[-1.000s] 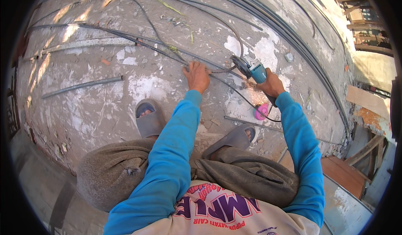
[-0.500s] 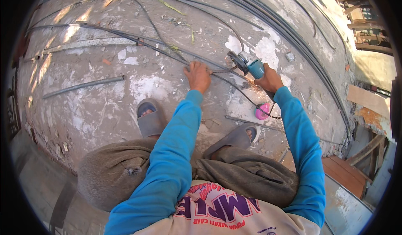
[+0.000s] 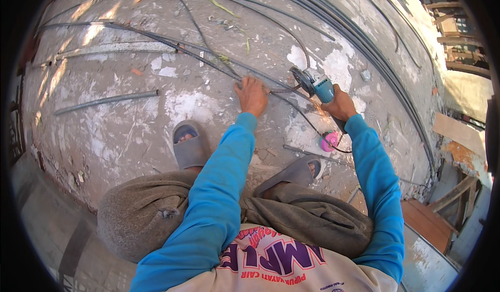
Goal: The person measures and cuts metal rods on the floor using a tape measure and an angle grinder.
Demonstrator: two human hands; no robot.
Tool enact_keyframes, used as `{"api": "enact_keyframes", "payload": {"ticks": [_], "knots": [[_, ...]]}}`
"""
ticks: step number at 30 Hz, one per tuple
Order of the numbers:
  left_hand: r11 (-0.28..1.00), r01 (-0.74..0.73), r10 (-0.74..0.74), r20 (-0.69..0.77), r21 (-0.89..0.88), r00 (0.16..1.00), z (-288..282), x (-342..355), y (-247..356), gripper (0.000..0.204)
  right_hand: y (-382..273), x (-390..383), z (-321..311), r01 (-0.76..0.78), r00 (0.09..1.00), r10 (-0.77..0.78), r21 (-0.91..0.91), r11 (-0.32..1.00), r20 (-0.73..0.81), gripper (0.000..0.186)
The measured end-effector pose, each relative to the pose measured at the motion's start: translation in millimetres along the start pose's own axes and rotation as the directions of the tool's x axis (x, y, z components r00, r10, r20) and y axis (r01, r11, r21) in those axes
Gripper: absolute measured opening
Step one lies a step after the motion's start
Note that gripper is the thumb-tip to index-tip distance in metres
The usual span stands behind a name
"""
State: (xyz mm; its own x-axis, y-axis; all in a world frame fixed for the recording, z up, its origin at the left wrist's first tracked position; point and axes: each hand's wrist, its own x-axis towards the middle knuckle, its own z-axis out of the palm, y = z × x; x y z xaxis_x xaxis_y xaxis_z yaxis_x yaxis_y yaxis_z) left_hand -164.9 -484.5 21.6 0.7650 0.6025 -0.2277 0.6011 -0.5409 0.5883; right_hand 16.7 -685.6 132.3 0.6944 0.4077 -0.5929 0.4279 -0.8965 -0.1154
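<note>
In my right hand [image 3: 339, 105] is a blue-green angle grinder [image 3: 323, 90], my fingers closed round its body. Its guard and disc [image 3: 302, 79] face left, close over a thin steel bar; whether the disc touches the metal is hard to make out. Small orange sparks show just below the grinder. My left hand [image 3: 252, 95] presses down with bent fingers on the rebar [image 3: 211, 63], a little left of the disc. Part of the bars is hidden under that hand. A dark cord [image 3: 312, 125] curves below the grinder.
A round pink object [image 3: 328, 141] lies beside the cord. Long steel bars [image 3: 364, 52] stretch across the right side of the rough concrete floor. A short grey pipe [image 3: 107, 102] lies to the left. My sandalled feet [image 3: 190, 145] are close below the bars. Wooden boards [image 3: 428, 221] lie at the right.
The whole view has shifted slightly, so the floor and both hands appear a little further right. Both hands keep their grip, and orange sparks show in both frames.
</note>
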Motion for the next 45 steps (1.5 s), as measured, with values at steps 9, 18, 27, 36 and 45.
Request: {"api": "enact_keyframes", "payload": {"ticks": [9,18,27,36,45], "knots": [[0.999,0.012,-0.011,0.054,-0.036,0.998,-4.6,-0.3,3.9,0.019,10.6,-7.2,4.5,0.02,1.0,-0.02,0.016,1.0,-0.021,0.072],[1.0,-0.01,0.011,0.005,-0.02,1.0,2.3,0.5,2.1,0.021,18.1,-9.9,9.3,0.032,0.998,-0.031,0.018,0.999,-0.05,0.071],[1.0,-0.004,0.005,0.031,-0.01,0.999,-1.1,2.4,-0.7,0.022,23.1,-12.8,9.6,0.05,0.997,-0.043,0.106,0.993,-0.066,0.073],[0.997,-0.052,0.058,0.126,-0.054,0.99,-12.2,5.5,-1.6,0.034,36.4,-16.8,3.3,0.054,0.993,-0.029,0.208,0.977,-0.118,0.076],[0.982,-0.126,0.131,0.024,-0.141,0.991,-10.6,5.3,-0.4,0.026,29.4,-25.2,3.7,0.036,0.995,-0.019,0.17,0.985,-0.1,0.076]]}}
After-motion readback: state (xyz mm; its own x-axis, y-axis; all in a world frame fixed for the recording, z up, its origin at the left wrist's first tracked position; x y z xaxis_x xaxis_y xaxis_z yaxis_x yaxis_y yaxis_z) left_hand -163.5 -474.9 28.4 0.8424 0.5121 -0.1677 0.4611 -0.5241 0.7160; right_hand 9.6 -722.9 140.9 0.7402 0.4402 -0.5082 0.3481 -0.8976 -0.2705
